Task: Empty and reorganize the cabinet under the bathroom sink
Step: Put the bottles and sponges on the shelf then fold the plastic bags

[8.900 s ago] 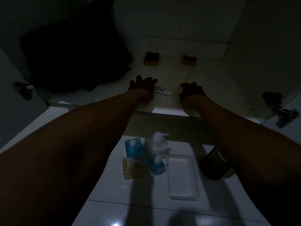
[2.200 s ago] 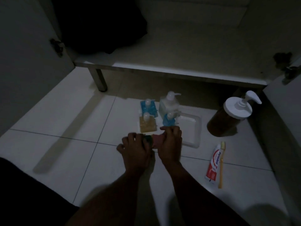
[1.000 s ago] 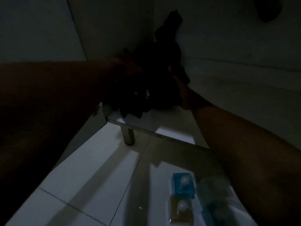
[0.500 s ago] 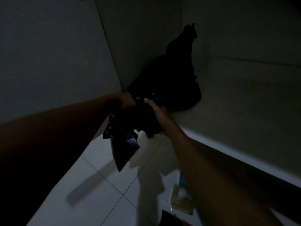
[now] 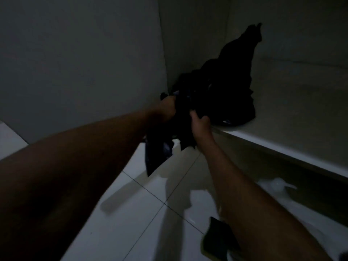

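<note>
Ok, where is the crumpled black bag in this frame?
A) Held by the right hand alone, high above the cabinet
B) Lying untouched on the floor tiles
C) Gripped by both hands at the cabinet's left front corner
C: the left hand and the right hand both curl into the crumpled black bag, part of which hangs over the white cabinet shelf edge.

- A dim home bathroom, viewed from near the floor.
- Glossy white floor tiles (image 5: 131, 213) with thin grout lines fill the lower left of the frame.
- A low white cabinet (image 5: 301, 113) stands open at right, with its base raised off the tiles and its door (image 5: 75, 63) at upper left.
- A dark bundle (image 5: 231, 81) sits in the cabinet's back corner.
- A blurred white pump bottle (image 5: 276, 184) stands on the tiles at lower right.
</note>
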`<state>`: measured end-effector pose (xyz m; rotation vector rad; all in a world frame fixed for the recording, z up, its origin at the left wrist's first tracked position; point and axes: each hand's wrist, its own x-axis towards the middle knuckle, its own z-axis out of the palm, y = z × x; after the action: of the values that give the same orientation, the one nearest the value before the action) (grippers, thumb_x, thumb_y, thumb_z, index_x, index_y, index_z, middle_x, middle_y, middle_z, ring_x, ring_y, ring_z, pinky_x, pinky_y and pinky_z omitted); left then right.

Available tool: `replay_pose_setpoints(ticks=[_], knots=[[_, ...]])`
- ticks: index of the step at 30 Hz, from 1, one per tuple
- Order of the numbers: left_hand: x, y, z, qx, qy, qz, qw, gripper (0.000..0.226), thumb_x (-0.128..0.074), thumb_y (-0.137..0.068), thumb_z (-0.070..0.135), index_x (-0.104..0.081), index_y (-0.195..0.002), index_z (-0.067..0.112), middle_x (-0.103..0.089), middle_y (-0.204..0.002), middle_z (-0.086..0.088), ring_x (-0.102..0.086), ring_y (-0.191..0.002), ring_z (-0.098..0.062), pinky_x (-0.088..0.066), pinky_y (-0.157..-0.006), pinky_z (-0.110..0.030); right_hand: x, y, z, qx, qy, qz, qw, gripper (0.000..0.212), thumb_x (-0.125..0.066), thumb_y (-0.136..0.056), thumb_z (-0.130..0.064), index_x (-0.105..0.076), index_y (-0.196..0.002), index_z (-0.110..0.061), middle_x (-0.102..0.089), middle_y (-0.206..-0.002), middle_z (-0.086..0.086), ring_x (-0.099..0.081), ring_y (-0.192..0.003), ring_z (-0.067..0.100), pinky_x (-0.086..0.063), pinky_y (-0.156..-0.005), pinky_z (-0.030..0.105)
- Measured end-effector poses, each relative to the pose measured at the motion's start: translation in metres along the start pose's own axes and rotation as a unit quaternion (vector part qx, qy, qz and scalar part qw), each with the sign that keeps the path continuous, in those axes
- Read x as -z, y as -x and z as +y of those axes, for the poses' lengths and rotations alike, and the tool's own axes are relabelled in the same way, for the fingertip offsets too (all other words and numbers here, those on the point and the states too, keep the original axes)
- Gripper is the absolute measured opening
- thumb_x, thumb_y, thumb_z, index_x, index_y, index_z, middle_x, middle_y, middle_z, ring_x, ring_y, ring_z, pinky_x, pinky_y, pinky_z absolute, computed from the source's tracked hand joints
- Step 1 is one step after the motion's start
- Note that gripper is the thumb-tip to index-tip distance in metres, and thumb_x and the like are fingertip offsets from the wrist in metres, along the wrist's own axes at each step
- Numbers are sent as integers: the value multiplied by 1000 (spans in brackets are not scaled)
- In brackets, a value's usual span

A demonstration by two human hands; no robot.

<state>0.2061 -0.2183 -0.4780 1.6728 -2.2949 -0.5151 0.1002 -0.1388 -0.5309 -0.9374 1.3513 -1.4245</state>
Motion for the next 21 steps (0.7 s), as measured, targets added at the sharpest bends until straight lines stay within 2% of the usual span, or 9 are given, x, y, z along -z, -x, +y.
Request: replay_pose_setpoints(ticks=[2, 5, 9, 10, 13, 15, 18, 20, 21], knots=[[12, 6, 29, -34, 29, 27, 999, 33, -43, -104, 12, -51, -132, -3, -52, -137, -19, -50, -127, -32, -36, -85, -23, 4, -12, -26, 3, 32, 36, 999, 44, -49, -98, -33, -52, -129, -2, -60, -117, 9, -57, -104, 21, -45, -84, 30], [18, 9, 45, -46, 110, 24, 993, 30, -46, -102, 14, -55, -125, -3, -59, -127, -20, -57, -117, -31, -41, -87, -25, 12, -14, -43, 19, 41, 75, 996, 41, -46, -99, -31, -52, -127, -2, -61, -116, 12, -60, -104, 26, -49, -85, 35], [18, 36, 40, -97, 116, 15, 988, 27, -47, -99, 5, -55, -122, -7, -59, -124, -20, -56, -113, -27, -38, -82, -21, 14, 11, -35, 53, 72, 71, 993, 20, -47, -100, -25, -55, -108, -9, -59, -107, 10, -59, -102, 25, -48, -92, 39], [12, 45, 30, -96, 122, 15, 988, 29, -47, -98, 2, -55, -124, -7, -58, -126, -21, -55, -116, -29, -37, -83, -20, 11, 20, -26, 62, 76, 56, 994, 21, -47, -100, -23, -56, -111, -8, -59, -108, 10, -58, -103, 24, -47, -93, 37], [-17, 91, -8, -84, 141, -3, 986, 37, -47, -97, -3, -51, -133, -4, -55, -133, -22, -52, -120, -27, -34, -87, -17, -5, 55, 17, 72, 126, 14, 989, 43, -48, -96, -25, -51, -134, -7, -58, -130, 11, -53, -119, 25, -42, -104, 37], [-45, 124, -36, -42, 149, -14, 988, 41, -50, -99, 8, -46, -139, 2, -52, -138, -19, -51, -125, -30, -34, -92, -21, -15, 81, 54, 37, 153, -12, 987, 46, -47, -97, -25, -47, -141, -12, -53, -138, 8, -49, -125, 24, -40, -108, 38], [-80, 169, -67, 24, 153, -57, 986, 42, -51, -101, 17, -44, -140, 2, -50, -138, -19, -50, -124, -32, -29, -87, -17, -24, 120, 104, -43, 177, -38, 982, 56, -46, -92, -34, -42, -145, -17, -46, -144, 6, -42, -132, 29, -35, -112, 42], [-97, 192, -86, 34, 127, -97, 987, 41, -49, -101, 12, -43, -139, -3, -49, -139, -23, -49, -125, -34, -31, -85, -18, -27, 141, 130, -95, 180, -50, 978, 58, -46, -94, -32, -36, -149, -15, -40, -146, 5, -38, -135, 28, -31, -112, 35], [-103, 201, -94, 45, 111, -121, 985, 43, -49, -101, 11, -40, -141, -2, -47, -141, -24, -48, -127, -35, -32, -91, -22, -29, 147, 139, -121, 173, -54, 976, 57, -47, -96, -27, -33, -150, -13, -40, -144, 4, -38, -135, 27, -30, -109, 29]])
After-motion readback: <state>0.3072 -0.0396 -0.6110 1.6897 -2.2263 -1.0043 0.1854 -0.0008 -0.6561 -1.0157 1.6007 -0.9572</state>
